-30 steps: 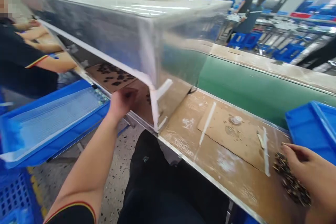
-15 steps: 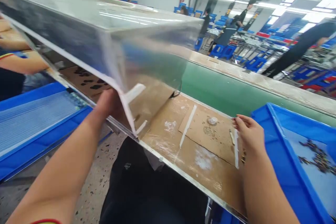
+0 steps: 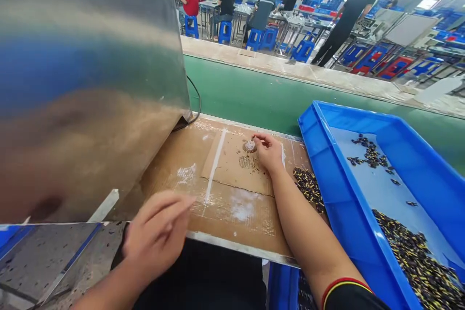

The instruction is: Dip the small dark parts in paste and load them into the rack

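My right hand (image 3: 269, 152) rests on the cardboard-covered bench (image 3: 225, 198), its fingertips pinched at a small round whitish piece (image 3: 250, 146). A heap of small dark parts (image 3: 308, 185) lies on the cardboard just right of that wrist. My left hand (image 3: 157, 232) hovers at the bench's near edge with fingers loosely curled together and a thin pale item between the fingertips that I cannot make out. A shiny metal housing (image 3: 87, 82) fills the left of the view, close to the left hand.
A blue tray (image 3: 410, 164) with many small dark parts stands to the right of the bench. A green conveyor belt (image 3: 254, 97) runs behind. A black cable (image 3: 194, 106) leaves the housing. Several people sit or stand at tables with blue stools in the background.
The view swung right. My left hand came out from under the metal housing to the bench's near edge. My right hand moved forward from the tape strip to the round piece.
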Demonstrator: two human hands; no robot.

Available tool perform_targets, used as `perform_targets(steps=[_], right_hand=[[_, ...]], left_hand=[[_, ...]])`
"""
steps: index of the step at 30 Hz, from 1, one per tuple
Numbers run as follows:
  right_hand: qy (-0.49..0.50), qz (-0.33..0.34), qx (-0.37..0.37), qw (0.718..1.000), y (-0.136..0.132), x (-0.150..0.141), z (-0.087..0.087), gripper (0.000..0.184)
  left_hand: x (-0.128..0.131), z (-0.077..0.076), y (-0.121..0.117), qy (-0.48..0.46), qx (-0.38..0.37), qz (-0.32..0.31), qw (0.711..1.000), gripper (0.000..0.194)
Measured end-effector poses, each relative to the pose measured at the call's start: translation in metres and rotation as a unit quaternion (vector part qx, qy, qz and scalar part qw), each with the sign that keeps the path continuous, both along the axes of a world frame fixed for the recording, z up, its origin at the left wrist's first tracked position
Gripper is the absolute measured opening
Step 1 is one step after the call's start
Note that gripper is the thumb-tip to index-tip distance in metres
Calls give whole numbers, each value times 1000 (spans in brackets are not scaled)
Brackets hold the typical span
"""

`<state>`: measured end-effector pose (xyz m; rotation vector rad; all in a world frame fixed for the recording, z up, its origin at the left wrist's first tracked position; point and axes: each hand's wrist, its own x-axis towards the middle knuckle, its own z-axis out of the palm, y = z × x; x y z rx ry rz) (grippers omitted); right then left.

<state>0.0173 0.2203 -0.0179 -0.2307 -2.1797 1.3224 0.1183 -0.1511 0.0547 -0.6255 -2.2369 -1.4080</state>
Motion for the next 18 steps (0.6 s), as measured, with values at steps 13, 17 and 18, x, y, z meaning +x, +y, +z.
perform_targets(steps=[13,17,18], right_hand=[[47,38,13,998,4,-3,-14,20],[20,38,30,999,4,-1,-13,20],[16,37,34,999,4,-1,-13,20]], left_hand=[[-146,-71,172,-290,117,-149,938,27],[-141,-73,163,-263,100,-159,946,26],[-141,-73,162,-265,100,-161,946,26]])
